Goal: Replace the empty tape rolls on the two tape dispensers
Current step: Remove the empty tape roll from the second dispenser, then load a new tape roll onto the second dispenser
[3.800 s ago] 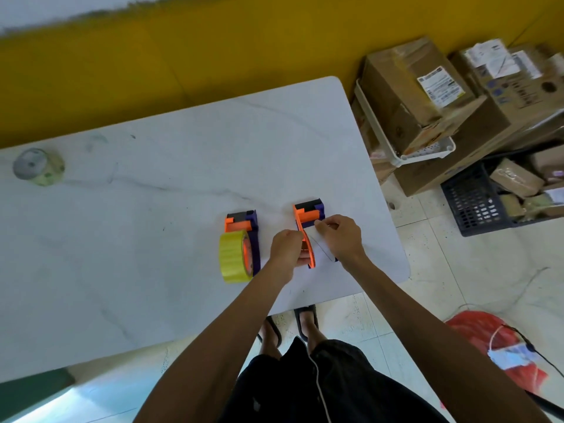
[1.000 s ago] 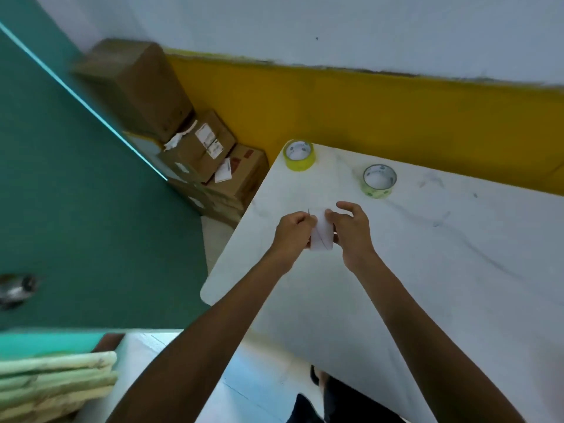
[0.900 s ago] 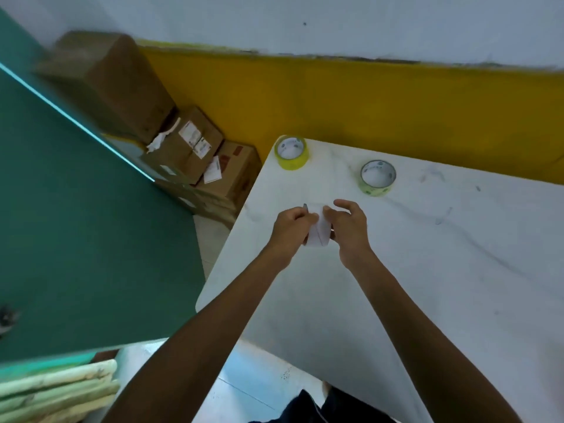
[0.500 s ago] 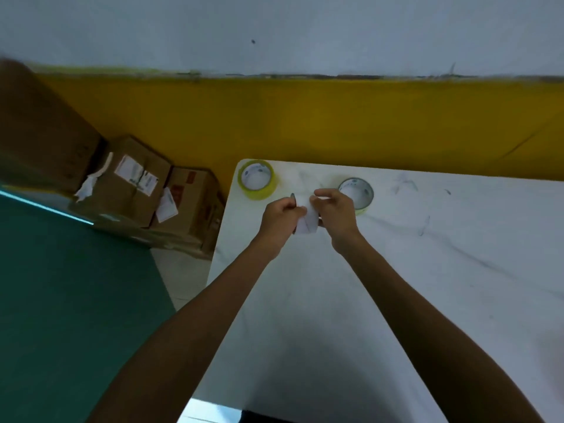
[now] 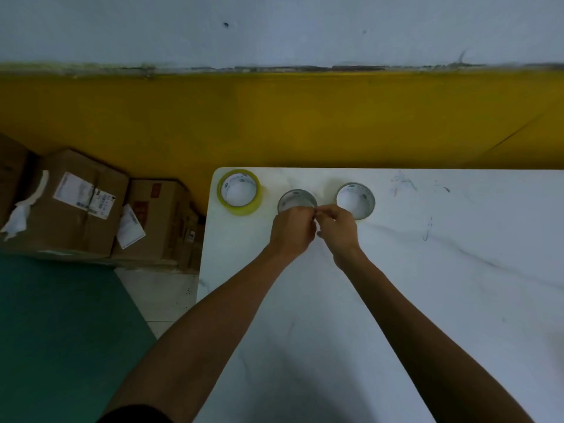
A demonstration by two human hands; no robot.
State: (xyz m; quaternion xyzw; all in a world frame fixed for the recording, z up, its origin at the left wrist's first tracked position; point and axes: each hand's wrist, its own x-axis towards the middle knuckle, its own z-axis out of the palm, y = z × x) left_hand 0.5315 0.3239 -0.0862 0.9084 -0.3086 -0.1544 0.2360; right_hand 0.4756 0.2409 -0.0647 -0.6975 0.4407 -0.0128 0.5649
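An empty grey tape core [image 5: 296,199] stands on its end near the far left corner of the white marble table [image 5: 427,285]. My left hand [image 5: 293,228] grips its near side, and my right hand [image 5: 337,225] pinches its right edge, fingertips meeting the left hand's. A full yellow tape roll [image 5: 240,192] lies flat to the left of the core at the table's corner. A thin, nearly spent roll [image 5: 356,200] lies to the right, just beyond my right hand. Neither tape dispenser is in view.
The table's left edge runs close to my left forearm, with tiled floor and a green surface [image 5: 61,331] below. Taped cardboard boxes [image 5: 79,203] are stacked on the floor at the left against the yellow wall [image 5: 305,117].
Both hands carried the empty core away from the dispensers to the table's far left corner and lowered it between the two rolls. The view swung left, so the dispensers dropped out of sight.
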